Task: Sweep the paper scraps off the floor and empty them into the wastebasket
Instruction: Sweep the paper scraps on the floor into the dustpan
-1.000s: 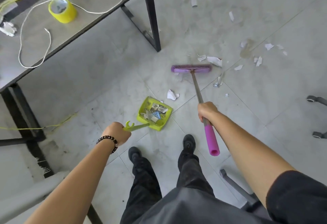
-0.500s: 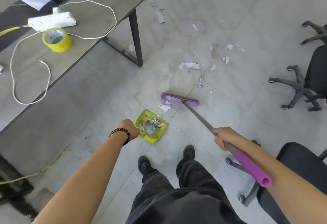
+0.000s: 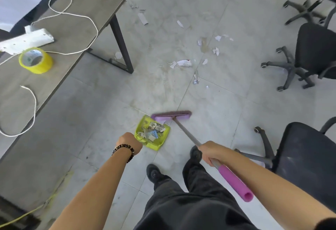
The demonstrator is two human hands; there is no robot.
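While the lime-green plastic dustpan [image 3: 153, 133] is gripped by the left hand [image 3: 129, 142], the purple-headed metal broom [image 3: 171, 115], clasped by the right hand [image 3: 211, 152], should be drawn short and low; white paper scraps [image 3: 183, 63] lie well beyond, one possibly under the bristles.

One broom [image 3: 171, 115], one dustpan [image 3: 164, 143], one tape roll [image 3: 36, 60], three chairs [image 3: 316, 48], perhaps fifteen floor scraps [image 3: 184, 63].

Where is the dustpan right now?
In the head view, the dustpan sits on the floor at centre, held by the left hand, with the broom head at its far edge.
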